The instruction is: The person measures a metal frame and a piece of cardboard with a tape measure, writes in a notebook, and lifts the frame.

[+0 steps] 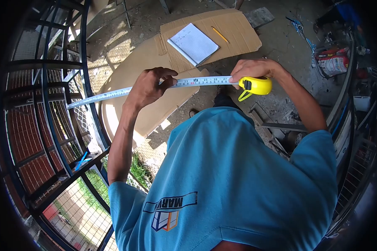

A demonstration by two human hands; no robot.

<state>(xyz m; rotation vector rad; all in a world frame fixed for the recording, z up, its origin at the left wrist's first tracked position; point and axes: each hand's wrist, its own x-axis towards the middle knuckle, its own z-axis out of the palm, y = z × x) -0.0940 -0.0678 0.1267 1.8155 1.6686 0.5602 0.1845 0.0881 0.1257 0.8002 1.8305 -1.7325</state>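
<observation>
A yellow tape measure (260, 85) is in my right hand (252, 70), the thumb pressing on the blade where it leaves the case. Its silver blade (201, 80) stretches left across my front to the dark metal bars, with its far end by the frame. My left hand (150, 86) has its fingers bent round the blade partway along, thumb and forefinger at its edges. A green wrist strap (244, 96) hangs below the case. Numbers in the twenties show on the blade between my hands.
Cardboard sheets (234, 23) lie ahead, bearing an open notebook (194, 44) and a yellow pencil (220, 34). A barred metal frame (46, 104) with wire mesh stands at left. To the right are a red-and-white sack (333, 62), blue rope (299, 29) and metal pieces.
</observation>
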